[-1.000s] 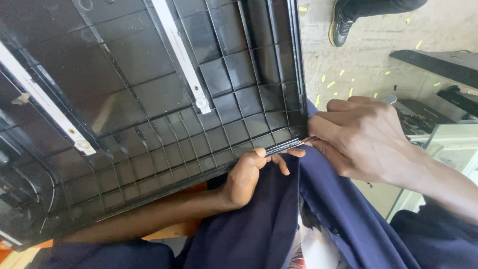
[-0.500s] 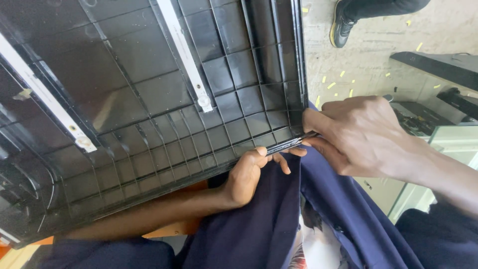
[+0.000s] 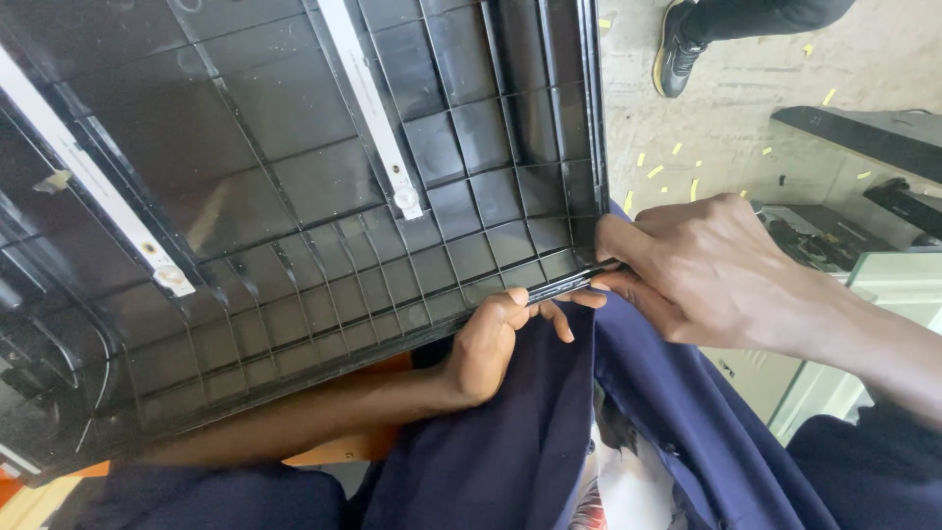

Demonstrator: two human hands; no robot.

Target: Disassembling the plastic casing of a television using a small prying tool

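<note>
We see a glossy black plastic panel (image 3: 294, 196) with a square grid of ribs filling the upper left of the frame, two white strips (image 3: 368, 103) crossing it, navy blue cloth (image 3: 510, 442) at lower centre, and yellow flecks (image 3: 677, 162) scattered on the grey floor (image 3: 746, 88) at upper right.

Daylight falls evenly and fairly bright from the upper right, where the floor (image 3: 746, 128) looks pale and slightly washed out. The black panel (image 3: 294, 196) shows soft glare along its ribs and a dull sheen on its flat cells. The right hand (image 3: 706, 270) is sharp; the lower corners darken, and straight edges bow slightly near the frame borders.
</note>
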